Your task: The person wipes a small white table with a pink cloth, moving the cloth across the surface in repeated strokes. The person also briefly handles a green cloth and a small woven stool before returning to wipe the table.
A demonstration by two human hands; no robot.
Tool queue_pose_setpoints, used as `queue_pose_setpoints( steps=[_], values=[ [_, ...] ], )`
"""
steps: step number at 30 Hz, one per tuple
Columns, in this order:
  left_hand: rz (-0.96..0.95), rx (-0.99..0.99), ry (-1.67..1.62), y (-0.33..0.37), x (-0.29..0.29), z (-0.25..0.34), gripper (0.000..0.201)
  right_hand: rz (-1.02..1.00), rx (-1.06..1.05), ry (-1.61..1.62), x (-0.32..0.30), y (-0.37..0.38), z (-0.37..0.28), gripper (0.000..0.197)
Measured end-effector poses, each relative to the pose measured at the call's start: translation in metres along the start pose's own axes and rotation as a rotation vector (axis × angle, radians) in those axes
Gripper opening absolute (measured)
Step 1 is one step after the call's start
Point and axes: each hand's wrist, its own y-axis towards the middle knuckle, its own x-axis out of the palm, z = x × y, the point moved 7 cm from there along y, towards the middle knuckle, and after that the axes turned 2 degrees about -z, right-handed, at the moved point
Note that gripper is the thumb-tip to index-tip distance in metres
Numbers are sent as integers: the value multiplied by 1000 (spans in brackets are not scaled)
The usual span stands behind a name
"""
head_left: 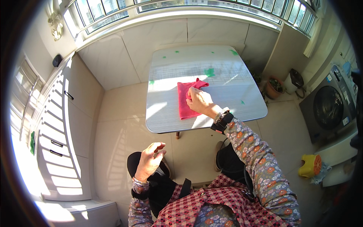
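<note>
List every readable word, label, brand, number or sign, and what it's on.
No legible text anywhere.
Washing machine: pale stickers on the front, upper and lower, too small to read.
Table: green leaf-like marks, no writing visible.
Red cloth: no text visible.

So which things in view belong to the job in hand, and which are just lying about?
In the job:
pink cloth, gripped by the right hand
leaf-patterned table beneath it

Just about:
front-loading washing machine
terracotta plant pot
yellow-and-orange plastic stool, apparently
</note>
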Motion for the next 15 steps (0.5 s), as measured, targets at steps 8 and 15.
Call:
queue_pose_setpoints(
  steps=[8,15],
  values=[
    [-34,27,53,0,0,12,26,-196,-107,-109,8,-31,-15,31],
    [-225,169,158,63,37,34,31,-113,120,-166,-4,-8,62,25]
  ],
)
